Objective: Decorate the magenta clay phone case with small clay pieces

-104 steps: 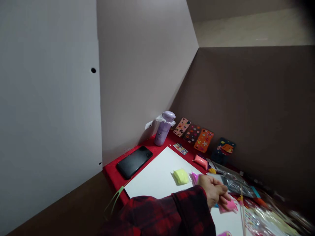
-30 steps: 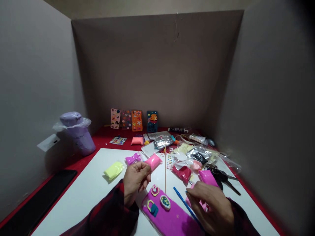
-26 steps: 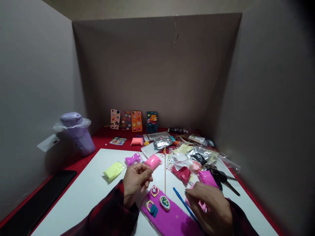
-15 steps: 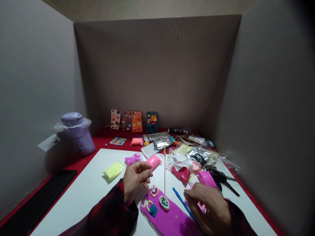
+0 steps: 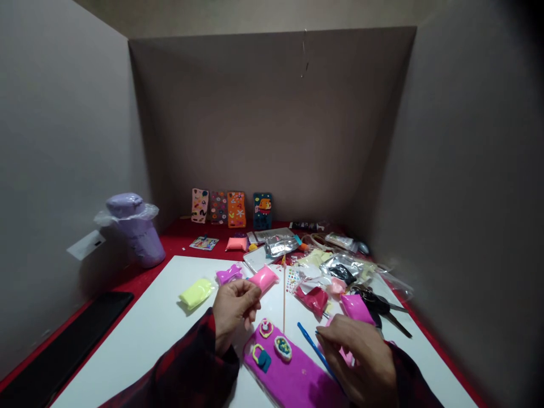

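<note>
A phone case covered in purple clay (image 5: pixel 293 371) lies on the white board in front of me. On it are a teal padlock shape with a yellow loop (image 5: pixel 262 357), a white-rimmed oval with green and yellow bits (image 5: pixel 283 348) and a small pink-and-white figure in a yellow ring (image 5: pixel 266 328). Above the case's upper left corner is my left hand (image 5: pixel 236 311), thumb and forefinger pinched; any content is hidden. My right hand (image 5: pixel 361 354), to the right of the case, pinches a tiny dark bluish bit I cannot identify. A blue plastic stick (image 5: pixel 311 340) lies between case and right hand.
Clay packets in yellow (image 5: pixel 196 293), pink (image 5: pixel 264 279) and red (image 5: pixel 313 298) lie around. Scissors (image 5: pixel 385 309) rest at right beside crumpled wrappers. A thin wooden stick (image 5: pixel 284 297) points away from the case. Decorated cases (image 5: pixel 236 209) stand behind; a purple tumbler (image 5: pixel 142 238) stands left.
Both hands stay almost in place, still pinched. The whole view has shifted very slightly; nothing on the board has visibly moved.
</note>
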Demonstrator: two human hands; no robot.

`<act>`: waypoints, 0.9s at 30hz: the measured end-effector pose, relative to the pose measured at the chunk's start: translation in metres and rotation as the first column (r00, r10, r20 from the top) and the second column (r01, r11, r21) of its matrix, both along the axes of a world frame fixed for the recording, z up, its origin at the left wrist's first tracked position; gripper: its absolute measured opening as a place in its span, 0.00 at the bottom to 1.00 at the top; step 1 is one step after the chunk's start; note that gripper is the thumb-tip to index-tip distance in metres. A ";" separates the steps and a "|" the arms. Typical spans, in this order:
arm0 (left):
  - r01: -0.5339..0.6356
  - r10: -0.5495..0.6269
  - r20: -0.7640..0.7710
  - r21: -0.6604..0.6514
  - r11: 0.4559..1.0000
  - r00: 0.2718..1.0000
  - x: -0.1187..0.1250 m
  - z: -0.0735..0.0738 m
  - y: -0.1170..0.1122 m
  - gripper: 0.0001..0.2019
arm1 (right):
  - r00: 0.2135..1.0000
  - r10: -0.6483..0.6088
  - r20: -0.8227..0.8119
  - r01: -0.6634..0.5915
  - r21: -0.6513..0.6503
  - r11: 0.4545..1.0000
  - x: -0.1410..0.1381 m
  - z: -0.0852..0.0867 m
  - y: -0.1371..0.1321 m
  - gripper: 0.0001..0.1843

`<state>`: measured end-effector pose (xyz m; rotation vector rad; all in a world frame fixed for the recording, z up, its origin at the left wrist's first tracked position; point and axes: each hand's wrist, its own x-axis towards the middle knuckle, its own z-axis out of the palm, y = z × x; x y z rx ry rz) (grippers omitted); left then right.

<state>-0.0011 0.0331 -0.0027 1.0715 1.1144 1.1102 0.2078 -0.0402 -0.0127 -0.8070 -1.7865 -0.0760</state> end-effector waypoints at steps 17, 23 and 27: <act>0.058 -0.058 -0.011 -0.018 0.998 0.998 0.000 0.001 -0.001 0.13 | 0.999 0.037 -0.010 -0.037 -0.036 0.999 0.003 -0.007 0.000 0.13; 0.080 -0.077 -0.108 0.024 0.996 0.991 0.000 0.001 0.000 0.22 | 1.000 0.002 0.006 -0.001 -0.020 1.000 0.003 -0.009 -0.002 0.12; 0.102 -0.084 -0.189 0.088 0.991 0.978 0.000 -0.001 0.000 0.26 | 1.000 -0.026 0.018 0.026 0.003 1.000 0.002 -0.002 -0.003 0.10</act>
